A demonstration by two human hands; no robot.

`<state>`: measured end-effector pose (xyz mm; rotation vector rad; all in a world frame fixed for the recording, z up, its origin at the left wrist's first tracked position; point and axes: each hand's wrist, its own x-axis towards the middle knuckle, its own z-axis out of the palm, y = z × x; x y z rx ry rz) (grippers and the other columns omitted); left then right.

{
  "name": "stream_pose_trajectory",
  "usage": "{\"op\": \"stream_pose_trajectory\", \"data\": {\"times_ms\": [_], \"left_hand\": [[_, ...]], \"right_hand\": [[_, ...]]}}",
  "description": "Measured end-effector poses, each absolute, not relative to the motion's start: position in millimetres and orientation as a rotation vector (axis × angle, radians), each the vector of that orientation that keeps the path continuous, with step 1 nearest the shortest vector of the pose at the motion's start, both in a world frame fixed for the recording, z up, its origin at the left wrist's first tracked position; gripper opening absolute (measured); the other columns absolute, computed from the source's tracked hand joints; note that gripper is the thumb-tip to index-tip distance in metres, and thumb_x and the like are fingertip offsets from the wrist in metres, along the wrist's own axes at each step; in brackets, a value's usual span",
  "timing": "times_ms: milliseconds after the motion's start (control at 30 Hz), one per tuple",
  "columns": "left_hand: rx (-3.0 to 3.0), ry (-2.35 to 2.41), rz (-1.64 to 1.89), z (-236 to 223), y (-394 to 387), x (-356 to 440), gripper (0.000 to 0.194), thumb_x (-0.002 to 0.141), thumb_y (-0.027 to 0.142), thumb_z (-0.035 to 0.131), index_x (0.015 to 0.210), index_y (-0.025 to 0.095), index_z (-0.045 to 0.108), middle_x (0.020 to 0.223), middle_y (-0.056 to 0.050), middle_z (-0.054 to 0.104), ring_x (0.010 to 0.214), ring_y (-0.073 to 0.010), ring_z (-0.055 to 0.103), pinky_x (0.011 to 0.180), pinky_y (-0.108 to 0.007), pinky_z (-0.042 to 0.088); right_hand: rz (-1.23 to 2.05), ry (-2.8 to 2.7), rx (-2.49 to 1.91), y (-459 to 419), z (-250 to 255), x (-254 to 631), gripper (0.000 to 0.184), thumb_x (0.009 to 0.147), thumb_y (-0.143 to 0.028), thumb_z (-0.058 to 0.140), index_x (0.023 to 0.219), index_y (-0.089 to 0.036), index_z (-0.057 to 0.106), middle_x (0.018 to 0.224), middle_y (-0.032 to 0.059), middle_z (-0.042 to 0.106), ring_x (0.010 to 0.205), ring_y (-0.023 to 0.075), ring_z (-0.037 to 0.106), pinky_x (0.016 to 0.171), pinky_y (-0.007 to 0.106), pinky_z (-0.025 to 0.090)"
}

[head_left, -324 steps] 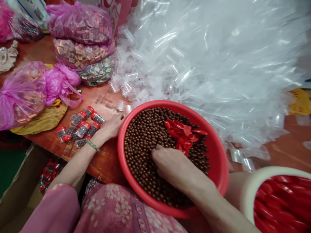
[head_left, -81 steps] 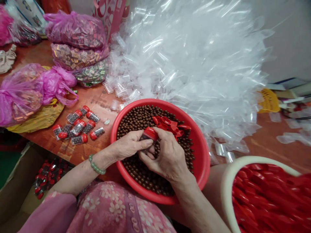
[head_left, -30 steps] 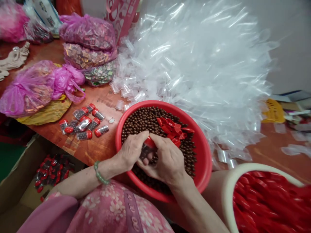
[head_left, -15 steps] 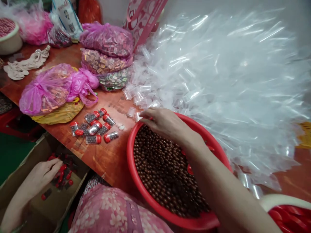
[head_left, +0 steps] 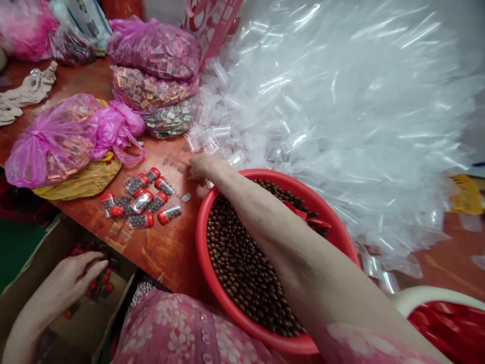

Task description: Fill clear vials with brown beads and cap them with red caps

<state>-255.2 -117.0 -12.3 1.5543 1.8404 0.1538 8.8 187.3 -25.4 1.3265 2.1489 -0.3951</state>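
My right hand (head_left: 204,167) reaches across a red plastic basin (head_left: 200,242) to the edge of a heap of small clear plastic bottles (head_left: 303,126). Its fingertips are bunched at the bottles, and I cannot tell whether they hold one. The basin is full of small brown balls (head_left: 242,263), and my forearm hides most of the red caps (head_left: 306,215) lying on them. My left hand (head_left: 78,273) hangs low in a cardboard box (head_left: 71,323), over filled red-capped bottles (head_left: 100,280), and shows nothing in its grip. Several more filled bottles (head_left: 142,202) lie on the table.
The reddish wooden table (head_left: 170,258) carries pink bags of foil-wrapped pieces (head_left: 151,86) and a yellow bag. A cream basin of red caps (head_left: 443,318) stands at lower right. My pink floral clothing (head_left: 170,323) fills the bottom edge.
My hands were together over the basin with a red-capped bottle. My left hand has dropped into the box, and my right arm now stretches across the basin to the clear bottles.
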Motion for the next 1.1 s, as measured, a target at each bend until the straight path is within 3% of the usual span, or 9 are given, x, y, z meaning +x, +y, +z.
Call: {"op": "stream_pose_trajectory", "data": {"times_ms": [133,200,300,400,500,600,833,1000,1100], "left_hand": [[1.717,1.646,0.316,14,-56,-204,0.042,0.092,0.05,0.046,0.111,0.021,0.07,0.111,-0.004,0.074,0.097,-0.0211,0.069,0.088,-0.028,0.051],[1.789,1.54,0.406,13,-18,-179,0.041,0.095,0.047,0.043,0.112,0.02,0.069,0.104,-0.004,0.074,0.088,-0.0179,0.068,0.079,-0.026,0.05],[1.904,1.495,0.559,-1,34,-145,0.039,0.096,0.042,0.042,0.107,0.014,0.068,0.089,-0.005,0.072,0.078,-0.0165,0.063,0.074,-0.027,0.048],[1.961,1.475,0.745,-13,61,-111,0.033,0.095,0.034,0.045,0.108,0.011,0.065,0.096,-0.009,0.069,0.086,-0.0179,0.063,0.082,-0.032,0.05],[2.058,1.385,0.99,-12,60,-80,0.041,0.087,0.031,0.061,0.121,0.008,0.058,0.118,-0.015,0.064,0.11,-0.0242,0.06,0.097,-0.038,0.048],[2.177,1.127,0.994,-4,46,-54,0.038,0.085,0.024,0.065,0.119,0.007,0.06,0.118,-0.016,0.065,0.112,-0.0254,0.06,0.098,-0.038,0.048],[2.012,0.934,0.946,-2,25,-18,0.016,0.09,0.022,0.058,0.093,0.011,0.069,0.093,-0.009,0.072,0.087,-0.0185,0.067,0.079,-0.03,0.053],[2.138,0.891,0.711,-5,14,-18,0.019,0.091,0.015,0.05,0.092,0.012,0.068,0.092,-0.01,0.071,0.086,-0.0192,0.067,0.082,-0.033,0.054],[2.147,0.934,0.718,-3,13,-24,0.022,0.093,0.016,0.047,0.099,0.011,0.067,0.101,-0.011,0.071,0.094,-0.0191,0.066,0.089,-0.034,0.054]], "right_hand": [[-0.402,2.245,1.389,189,-20,15,0.026,0.089,-0.028,0.063,0.109,-0.013,0.067,0.111,0.0131,0.069,0.102,0.0225,0.065,0.087,0.035,0.052],[-0.417,2.334,1.421,188,-8,23,0.025,0.083,-0.015,0.061,0.108,-0.012,0.069,0.107,0.0151,0.071,0.103,0.0241,0.065,0.085,0.03,0.049],[-0.428,2.472,1.515,177,18,45,0.04,0.083,-0.006,0.048,0.118,-0.012,0.065,0.102,0.0118,0.073,0.096,0.0207,0.067,0.081,0.028,0.048],[-0.493,2.602,1.635,149,41,76,0.045,0.087,-0.01,0.037,0.126,-0.012,0.06,0.09,0.007,0.073,0.078,0.0155,0.067,0.073,0.025,0.048],[-0.848,2.765,1.801,109,52,109,0.034,0.08,-0.015,0.046,0.102,-0.011,0.071,0.075,0.0047,0.071,0.068,0.0168,0.063,0.068,0.028,0.047],[-1.167,2.789,1.846,71,53,134,0.024,0.078,-0.019,0.052,0.088,-0.015,0.073,0.082,0.0053,0.072,0.074,0.0184,0.064,0.07,0.03,0.05],[-2.147,2.389,2.053,16,33,165,0.045,0.074,-0.038,0.075,0.115,-0.022,0.067,0.102,0.0056,0.071,0.083,0.018,0.067,0.071,0.031,0.057],[-1.791,2.552,2.161,-4,12,176,0.04,0.077,-0.041,0.073,0.112,-0.021,0.065,0.086,0.0021,0.07,0.075,0.0174,0.066,0.07,0.032,0.056],[-1.233,2.619,1.852,-10,16,183,0.039,0.082,-0.032,0.066,0.117,-0.017,0.061,0.087,0.0056,0.07,0.074,0.0207,0.067,0.068,0.034,0.055]]}}
